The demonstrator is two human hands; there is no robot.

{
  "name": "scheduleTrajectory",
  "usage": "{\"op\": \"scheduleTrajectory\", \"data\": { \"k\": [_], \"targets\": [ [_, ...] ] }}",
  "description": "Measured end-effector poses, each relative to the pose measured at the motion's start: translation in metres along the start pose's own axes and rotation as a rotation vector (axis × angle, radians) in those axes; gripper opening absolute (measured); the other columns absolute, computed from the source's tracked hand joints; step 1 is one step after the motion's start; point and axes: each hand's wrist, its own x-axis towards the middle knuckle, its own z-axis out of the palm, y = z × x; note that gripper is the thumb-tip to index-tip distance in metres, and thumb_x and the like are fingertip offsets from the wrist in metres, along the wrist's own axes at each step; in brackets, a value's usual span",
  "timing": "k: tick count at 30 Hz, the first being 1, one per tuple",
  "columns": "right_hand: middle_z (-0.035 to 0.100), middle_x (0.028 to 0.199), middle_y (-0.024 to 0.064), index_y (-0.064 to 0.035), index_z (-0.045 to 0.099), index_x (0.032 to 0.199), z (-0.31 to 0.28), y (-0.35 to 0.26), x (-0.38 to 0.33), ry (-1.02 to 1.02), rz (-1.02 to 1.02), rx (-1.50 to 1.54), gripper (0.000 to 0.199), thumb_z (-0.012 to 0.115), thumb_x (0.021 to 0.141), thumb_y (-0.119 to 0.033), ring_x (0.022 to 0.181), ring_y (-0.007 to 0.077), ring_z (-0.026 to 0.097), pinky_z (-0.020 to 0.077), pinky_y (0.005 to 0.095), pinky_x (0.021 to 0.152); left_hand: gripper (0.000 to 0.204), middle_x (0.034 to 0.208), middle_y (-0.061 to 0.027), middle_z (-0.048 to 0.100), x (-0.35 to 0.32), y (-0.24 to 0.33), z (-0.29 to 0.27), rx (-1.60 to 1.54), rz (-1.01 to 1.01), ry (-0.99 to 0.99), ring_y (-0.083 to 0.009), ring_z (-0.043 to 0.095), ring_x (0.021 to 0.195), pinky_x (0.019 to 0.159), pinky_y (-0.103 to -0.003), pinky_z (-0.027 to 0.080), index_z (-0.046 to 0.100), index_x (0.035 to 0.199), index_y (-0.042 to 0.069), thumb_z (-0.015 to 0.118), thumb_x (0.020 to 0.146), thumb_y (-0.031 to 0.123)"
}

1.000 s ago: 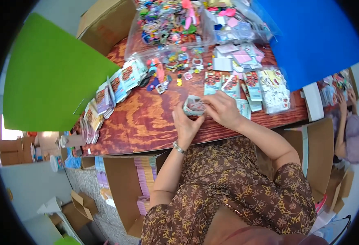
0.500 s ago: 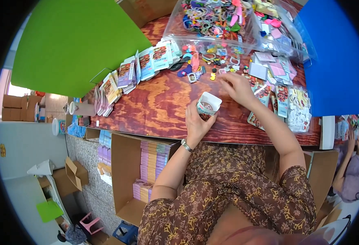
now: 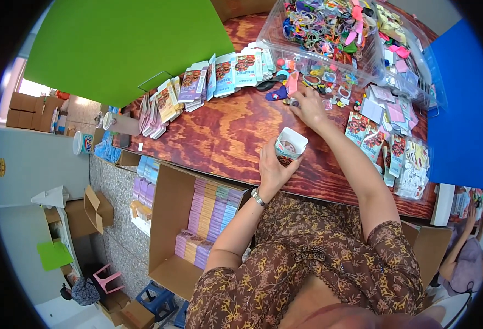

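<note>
My left hand (image 3: 274, 171) is wrapped round a small open carton (image 3: 293, 143), white inside with a printed outside. The carton is tilted so its open top shows, and something round and pinkish is visible inside. Farther out on the table, my right hand (image 3: 310, 112) reaches to the edge of a spread of small trinkets (image 3: 329, 82). Its fingertips close on a small trinket (image 3: 293, 102), mostly covered by the fingers. Beside them lie a dark blue piece (image 3: 277, 93) and a pink piece (image 3: 292, 83).
Rows of flat printed cartons (image 3: 223, 77) line the table's far left. Clear bins (image 3: 329, 33) of colourful bits stand at the back. Cards (image 3: 373, 109), more cartons (image 3: 372, 141) and a bag of white pieces (image 3: 413, 170) lie right. A cardboard box (image 3: 167, 230) of stacked packs stands below.
My right hand has moved outward and left, onto the trinkets by the dark blue piece. My left hand still holds the carton. The whole view has shifted a little.
</note>
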Motion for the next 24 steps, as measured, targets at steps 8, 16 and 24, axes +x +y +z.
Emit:
{"op": "scheduleTrajectory", "data": {
  "k": [8, 16, 24],
  "targets": [
    [0.073, 0.096, 0.0129, -0.0133, 0.072, 0.116, -0.030, 0.037, 0.010, -0.078, -0.009, 0.239, 0.028, 0.070, 0.088, -0.017, 0.087, 0.0333, 0.070, 0.0557, 0.0449, 0.082, 0.078, 0.113, -0.0197, 0.060, 0.002, -0.005, 0.004, -0.006, 0.004, 0.003, -0.0347, 0.060, 0.105, 0.090, -0.044, 0.049, 0.049, 0.131, -0.002, 0.090, 0.070, 0.023],
    [0.066, 0.078, 0.0026, -0.0056, 0.073, 0.111, -0.087, 0.032, 0.006, -0.300, 0.474, 0.783, 0.024, 0.071, 0.091, -0.017, 0.068, 0.0088, 0.064, 0.0525, 0.0273, 0.060, 0.078, 0.112, -0.0207, 0.062, 0.004, -0.006, 0.014, 0.014, -0.045, 0.016, -0.0355, 0.062, 0.106, 0.090, -0.045, 0.050, 0.050, 0.129, -0.002, 0.090, 0.069, 0.027],
    [0.072, 0.093, 0.0143, -0.0045, 0.070, 0.106, -0.125, -0.039, -0.024, -0.427, -0.053, 0.311, 0.031, 0.069, 0.076, -0.010, 0.087, 0.0313, 0.071, 0.0569, 0.0415, 0.075, 0.076, 0.110, -0.0212, 0.065, 0.013, 0.012, 0.019, 0.056, -0.209, -0.091, -0.0413, 0.064, 0.101, 0.086, -0.049, 0.052, 0.052, 0.124, 0.002, 0.090, 0.067, 0.036]
  ]
}}
